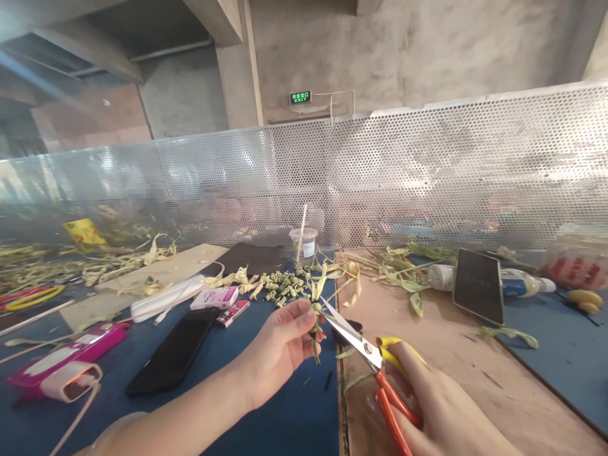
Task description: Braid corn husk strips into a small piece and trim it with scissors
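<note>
My left hand [280, 339] pinches a small braided piece of pale green plant leaf [318, 292] between thumb and fingers, its loose ends sticking up and hanging below. A pair of scissors [369, 349] with red and yellow handles is in my right hand [434, 396]. Its blades point up and left, the tips close beside the braided piece; I cannot tell if they touch it. Behind my left hand lies a pile of similar knotted green pieces [285, 286], with paler twisted ones along its left side.
A black phone [173, 354], pink boxes [216, 297], a white power bank [166, 297] and a magenta device [71, 358] lie left. Behind stands a plastic cup [306, 244] with a straw, before a perforated metal screen [294, 171]. At right, another phone [477, 288] leans on a bottle [525, 283].
</note>
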`<act>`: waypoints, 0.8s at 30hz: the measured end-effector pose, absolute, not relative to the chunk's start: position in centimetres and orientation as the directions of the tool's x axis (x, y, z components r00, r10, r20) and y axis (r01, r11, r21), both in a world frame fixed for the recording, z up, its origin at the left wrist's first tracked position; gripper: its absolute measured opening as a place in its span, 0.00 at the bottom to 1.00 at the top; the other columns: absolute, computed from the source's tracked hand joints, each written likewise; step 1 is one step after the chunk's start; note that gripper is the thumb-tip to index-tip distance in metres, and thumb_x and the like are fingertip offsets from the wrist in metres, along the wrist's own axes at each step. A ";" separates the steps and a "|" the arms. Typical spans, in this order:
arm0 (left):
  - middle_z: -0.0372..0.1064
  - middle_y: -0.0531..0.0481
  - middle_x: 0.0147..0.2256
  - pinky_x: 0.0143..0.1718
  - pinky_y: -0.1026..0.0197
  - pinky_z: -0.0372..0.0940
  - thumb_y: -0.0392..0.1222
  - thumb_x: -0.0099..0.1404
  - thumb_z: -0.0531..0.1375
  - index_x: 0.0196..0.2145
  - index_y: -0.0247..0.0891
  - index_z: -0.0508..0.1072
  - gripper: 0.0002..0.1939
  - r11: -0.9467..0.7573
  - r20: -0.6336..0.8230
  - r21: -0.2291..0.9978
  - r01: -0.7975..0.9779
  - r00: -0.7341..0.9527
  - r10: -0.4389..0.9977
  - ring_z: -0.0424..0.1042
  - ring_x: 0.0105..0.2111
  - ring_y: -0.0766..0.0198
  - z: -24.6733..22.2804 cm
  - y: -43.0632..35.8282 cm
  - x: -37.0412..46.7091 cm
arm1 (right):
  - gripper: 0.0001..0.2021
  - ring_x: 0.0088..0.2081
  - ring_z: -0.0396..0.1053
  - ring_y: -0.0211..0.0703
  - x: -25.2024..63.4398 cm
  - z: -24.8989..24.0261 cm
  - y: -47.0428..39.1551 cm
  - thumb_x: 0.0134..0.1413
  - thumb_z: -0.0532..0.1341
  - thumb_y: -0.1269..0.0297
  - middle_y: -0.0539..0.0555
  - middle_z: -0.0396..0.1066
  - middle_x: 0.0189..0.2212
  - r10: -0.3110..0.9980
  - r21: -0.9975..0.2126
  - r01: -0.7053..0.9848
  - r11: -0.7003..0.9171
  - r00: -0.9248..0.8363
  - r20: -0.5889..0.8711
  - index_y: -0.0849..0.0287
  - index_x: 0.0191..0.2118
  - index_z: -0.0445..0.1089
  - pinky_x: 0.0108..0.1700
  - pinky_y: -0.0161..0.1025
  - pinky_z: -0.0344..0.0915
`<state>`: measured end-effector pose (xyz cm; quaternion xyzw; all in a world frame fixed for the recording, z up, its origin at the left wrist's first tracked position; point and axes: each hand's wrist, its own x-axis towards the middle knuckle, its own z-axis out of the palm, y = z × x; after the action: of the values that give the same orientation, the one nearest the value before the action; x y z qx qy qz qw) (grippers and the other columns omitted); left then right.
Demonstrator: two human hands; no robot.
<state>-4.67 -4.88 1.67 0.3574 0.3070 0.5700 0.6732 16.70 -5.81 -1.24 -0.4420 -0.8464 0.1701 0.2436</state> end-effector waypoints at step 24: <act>0.66 0.57 0.23 0.24 0.68 0.60 0.36 0.48 0.68 0.27 0.38 0.67 0.12 0.033 0.060 0.858 -0.512 0.164 0.985 0.68 0.24 0.71 1.4 -4.8 -4.6 | 0.07 0.23 0.63 0.38 16.4 -0.8 -6.1 0.54 0.52 0.59 0.48 0.66 0.21 0.849 -0.612 0.609 0.504 -0.480 0.221 0.56 0.30 0.56 0.25 0.32 0.59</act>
<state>-4.63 -4.83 1.38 0.3940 0.2998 0.5729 0.6532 16.36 -6.09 -0.75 -0.4400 -0.8282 0.2330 0.2574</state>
